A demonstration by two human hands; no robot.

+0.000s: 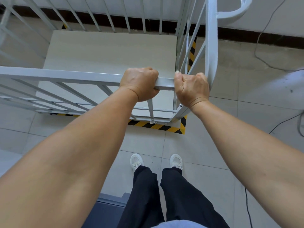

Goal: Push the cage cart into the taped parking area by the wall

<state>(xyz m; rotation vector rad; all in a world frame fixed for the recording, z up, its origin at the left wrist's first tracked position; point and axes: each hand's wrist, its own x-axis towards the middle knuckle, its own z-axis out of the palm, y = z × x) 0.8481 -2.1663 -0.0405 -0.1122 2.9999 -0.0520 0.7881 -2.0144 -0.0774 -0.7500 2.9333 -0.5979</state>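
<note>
Cage cart point(102, 51) sits over the taped parking area: the yellow-black hazard tape point(158, 126) shows just outside its near edge and near-right corner, and more tape runs up the cart's right side toward the wall point(279, 17). Far rail is close to the wall's dark skirting; whether it touches, can't tell. My read: cart is in or nearly in the box, final nudge or squaring-up stage.

Left hand point(139, 83) is clenched over the cart's near top rail point(65, 75), fingers wrapped over the top, thumb under. Right hand point(191, 89) is clenched at the near-right corner, where the rail meets the upright post point(211, 38). Both are bunched at the cart's right end, probably to steer that corner against the tape line rather than push evenly.

Orientation: the cart's long axis looks to run left-right, parallel to the wall, though the left end is out of frame, so that's a judgement. Open top, pale deck board empty. Travel direction is away from the person, toward the wall.

Right of the cart: loose cables point(263, 51) on the tiled floor. Behind the cart: the person's white shoes point(136, 162), feet well back from the tape.
</note>
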